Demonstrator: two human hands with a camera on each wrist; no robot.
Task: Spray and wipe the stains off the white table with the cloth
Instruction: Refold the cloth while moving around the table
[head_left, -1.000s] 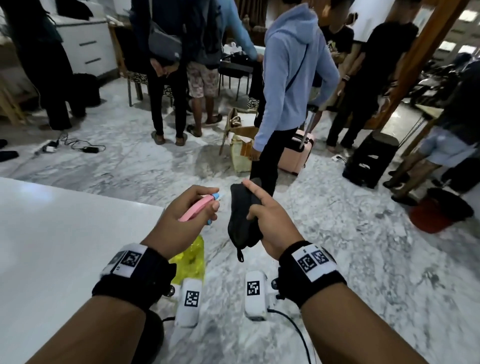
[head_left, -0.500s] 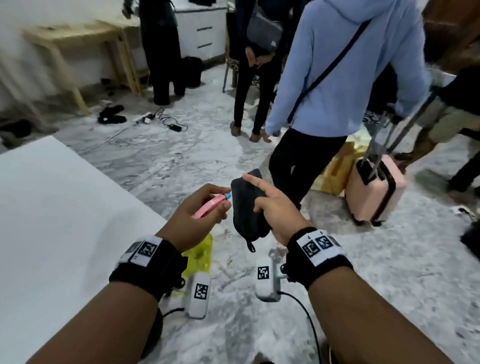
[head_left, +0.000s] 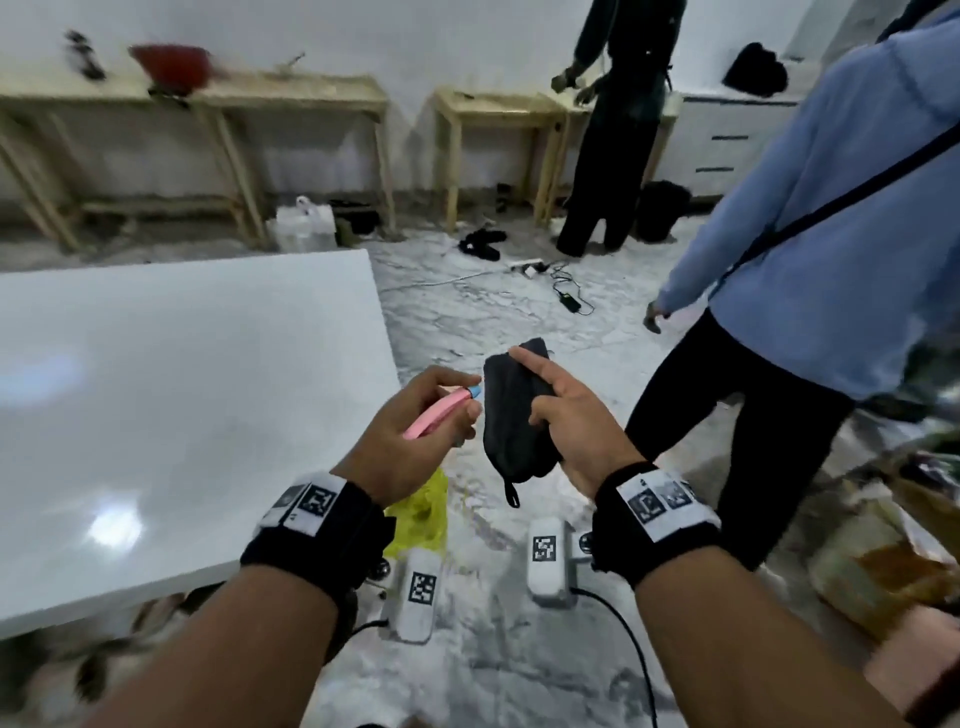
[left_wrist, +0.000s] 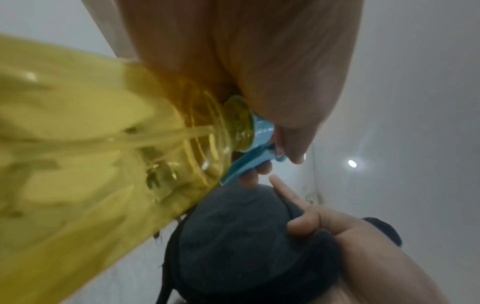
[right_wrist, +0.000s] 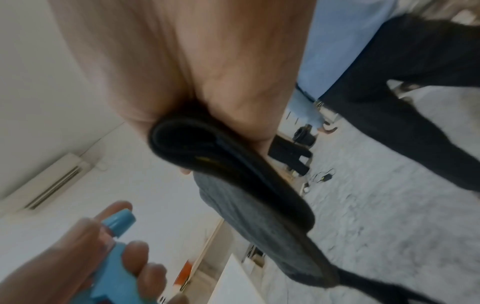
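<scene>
My left hand (head_left: 415, 441) grips a spray bottle (head_left: 423, 512) with a yellow see-through body, a pink top and a blue nozzle and trigger (left_wrist: 249, 162); its fingers curl round the trigger (right_wrist: 116, 265). My right hand (head_left: 566, 415) holds a folded dark grey cloth (head_left: 511, 415), thumb on it and forefinger stretched along its top; a small loop hangs from the cloth's lower end. The cloth (left_wrist: 249, 242) fills the lower part of the left wrist view and shows folded over in the right wrist view (right_wrist: 249, 197). Both hands hover over the floor just right of the glossy white table (head_left: 171, 395). No stains show on the table.
A person in a light blue hoodie and black trousers (head_left: 810, 291) stands close at the right. Another person in black (head_left: 613, 135) stands by wooden benches (head_left: 291, 104) along the far wall. Cables (head_left: 561, 291) lie on the marble floor; bags (head_left: 878, 561) sit at the lower right.
The view has swung left: the white table now fills the left and the far wall with benches has come into sight. Both hands keep their hold on bottle and cloth.
</scene>
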